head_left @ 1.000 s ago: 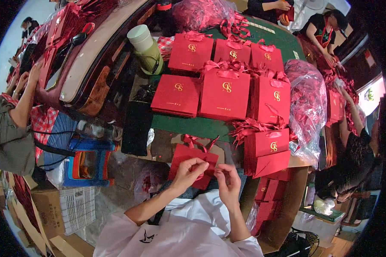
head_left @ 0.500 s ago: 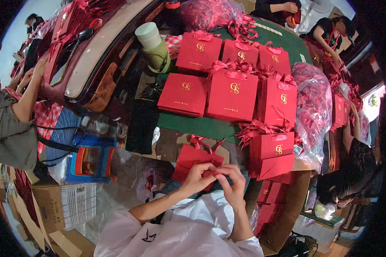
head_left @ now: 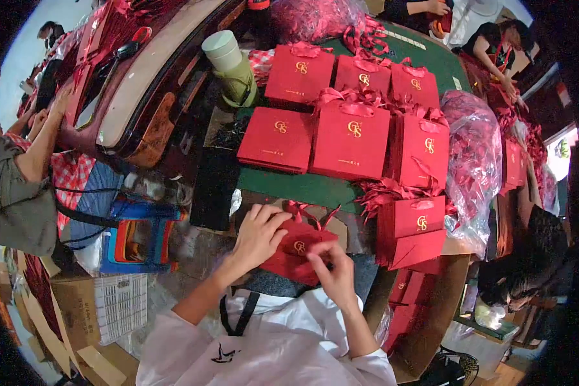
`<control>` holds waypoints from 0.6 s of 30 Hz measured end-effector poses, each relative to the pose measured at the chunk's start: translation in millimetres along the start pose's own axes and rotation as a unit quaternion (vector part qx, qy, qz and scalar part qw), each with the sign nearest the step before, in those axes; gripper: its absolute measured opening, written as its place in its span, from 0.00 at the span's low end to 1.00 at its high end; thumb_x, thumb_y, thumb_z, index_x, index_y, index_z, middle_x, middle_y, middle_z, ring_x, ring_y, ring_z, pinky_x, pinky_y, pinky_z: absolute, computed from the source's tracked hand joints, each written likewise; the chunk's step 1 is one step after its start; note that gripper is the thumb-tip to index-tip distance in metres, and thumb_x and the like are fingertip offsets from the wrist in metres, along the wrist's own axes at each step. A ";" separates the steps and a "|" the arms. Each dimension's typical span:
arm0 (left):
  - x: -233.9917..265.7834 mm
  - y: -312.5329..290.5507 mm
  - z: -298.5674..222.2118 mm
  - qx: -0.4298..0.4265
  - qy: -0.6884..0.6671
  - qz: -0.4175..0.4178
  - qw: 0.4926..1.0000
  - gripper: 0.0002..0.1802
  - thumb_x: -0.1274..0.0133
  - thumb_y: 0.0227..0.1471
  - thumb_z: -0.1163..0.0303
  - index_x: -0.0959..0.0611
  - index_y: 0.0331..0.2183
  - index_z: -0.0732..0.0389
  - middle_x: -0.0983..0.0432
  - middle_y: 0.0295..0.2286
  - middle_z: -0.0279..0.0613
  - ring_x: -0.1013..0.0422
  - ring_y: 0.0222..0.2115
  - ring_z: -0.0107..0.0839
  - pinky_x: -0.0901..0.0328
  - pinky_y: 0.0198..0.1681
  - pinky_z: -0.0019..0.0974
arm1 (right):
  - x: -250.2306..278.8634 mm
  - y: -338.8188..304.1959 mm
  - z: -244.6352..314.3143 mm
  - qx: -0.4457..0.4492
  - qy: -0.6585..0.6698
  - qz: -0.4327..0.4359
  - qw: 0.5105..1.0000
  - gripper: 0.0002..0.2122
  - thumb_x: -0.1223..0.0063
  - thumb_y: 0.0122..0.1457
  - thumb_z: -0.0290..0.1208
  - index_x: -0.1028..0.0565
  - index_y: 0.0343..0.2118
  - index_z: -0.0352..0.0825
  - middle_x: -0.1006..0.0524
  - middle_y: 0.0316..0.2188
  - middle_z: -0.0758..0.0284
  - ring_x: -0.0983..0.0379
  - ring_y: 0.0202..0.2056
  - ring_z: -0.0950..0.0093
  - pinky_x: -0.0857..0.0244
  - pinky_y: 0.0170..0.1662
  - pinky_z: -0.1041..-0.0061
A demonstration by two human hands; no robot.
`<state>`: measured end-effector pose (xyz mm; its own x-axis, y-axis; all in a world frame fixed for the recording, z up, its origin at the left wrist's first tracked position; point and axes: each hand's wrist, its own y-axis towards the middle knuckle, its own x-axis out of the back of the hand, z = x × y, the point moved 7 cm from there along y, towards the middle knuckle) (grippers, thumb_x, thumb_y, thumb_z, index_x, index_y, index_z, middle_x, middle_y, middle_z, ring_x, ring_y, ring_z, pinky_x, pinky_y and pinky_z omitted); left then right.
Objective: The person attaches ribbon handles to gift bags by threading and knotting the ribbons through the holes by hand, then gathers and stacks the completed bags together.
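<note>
In front of me at the table's near edge lies a red paper gift bag (head_left: 294,248) with a gold emblem and red ribbon handles at its far end. My left hand (head_left: 261,237) rests over the bag's left side, fingers stretched out and slightly apart. Just over the bag's right part, my right hand (head_left: 334,270) has its fingers curled and its thumb near the index fingertip. Whatever may be between those fingertips is too small to make out.
Stacks of red gift bags (head_left: 350,141) cover the green table (head_left: 296,184). A plastic sack of red ribbons (head_left: 471,161) stands at their right, a green tumbler (head_left: 235,71) at their left. Below right, a cardboard box (head_left: 447,315) holds more bags. Other people work on both sides.
My hands were together at the fingertips above the bag. They have parted: the left moved up and left onto the bag, the right slightly lower, uncovering the bag's emblem.
</note>
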<state>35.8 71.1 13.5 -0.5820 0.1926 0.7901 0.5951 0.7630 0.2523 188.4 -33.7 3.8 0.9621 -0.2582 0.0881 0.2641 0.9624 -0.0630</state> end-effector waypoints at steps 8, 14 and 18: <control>-8.2 -2.0 5.2 -0.028 0.032 0.052 0.998 0.16 0.41 0.47 0.72 0.20 0.41 0.58 0.29 0.38 0.43 0.33 0.40 0.45 0.35 0.44 0.44 | -26.6 18.0 -10.3 0.115 -0.250 -0.040 0.960 0.06 0.43 0.54 0.20 0.23 0.35 0.32 0.23 0.31 0.57 0.24 0.33 0.56 0.31 0.35 0.63; -12.7 -1.4 4.7 -0.019 0.027 0.072 0.997 0.12 0.41 0.46 0.75 0.22 0.36 0.60 0.29 0.36 0.45 0.32 0.38 0.47 0.34 0.44 0.45 | -32.7 15.6 -14.5 0.132 -0.339 -0.046 0.930 0.06 0.43 0.52 0.23 0.27 0.32 0.34 0.27 0.28 0.59 0.28 0.31 0.58 0.33 0.33 0.59; -9.9 -0.3 0.8 -0.008 0.003 0.077 0.997 0.11 0.42 0.45 0.76 0.23 0.35 0.60 0.29 0.35 0.45 0.32 0.38 0.48 0.33 0.42 0.44 | -35.0 14.6 -14.1 0.138 -0.354 -0.051 0.924 0.07 0.42 0.51 0.24 0.28 0.32 0.34 0.27 0.28 0.59 0.28 0.31 0.58 0.34 0.33 0.60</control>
<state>40.9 69.5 5.1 -0.4805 0.3034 0.8229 0.6854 0.7153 0.1365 159.5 -11.8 -14.2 0.6219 -0.3239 0.7130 0.2306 0.9458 0.2286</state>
